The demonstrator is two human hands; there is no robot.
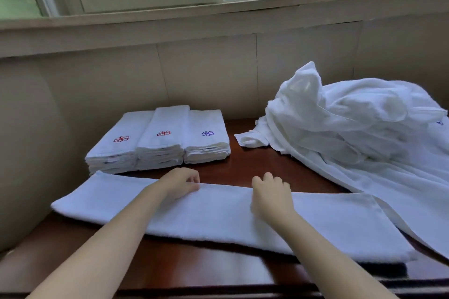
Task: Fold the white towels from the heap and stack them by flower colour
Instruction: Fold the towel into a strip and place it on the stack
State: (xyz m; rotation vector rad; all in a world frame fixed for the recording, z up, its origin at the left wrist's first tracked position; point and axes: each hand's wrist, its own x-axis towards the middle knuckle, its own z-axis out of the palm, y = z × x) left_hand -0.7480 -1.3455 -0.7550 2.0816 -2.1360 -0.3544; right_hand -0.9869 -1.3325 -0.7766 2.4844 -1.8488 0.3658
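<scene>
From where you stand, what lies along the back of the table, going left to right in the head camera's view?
First red-flower stack → second red-flower stack → blue-flower stack → bare strip of dark wooden table → heap of unfolded white towels.

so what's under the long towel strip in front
The long towel strip lies on the dark wooden table. Both hands rest on its far edge, left hand, right hand. Anything beneath the cloth is hidden.
</scene>
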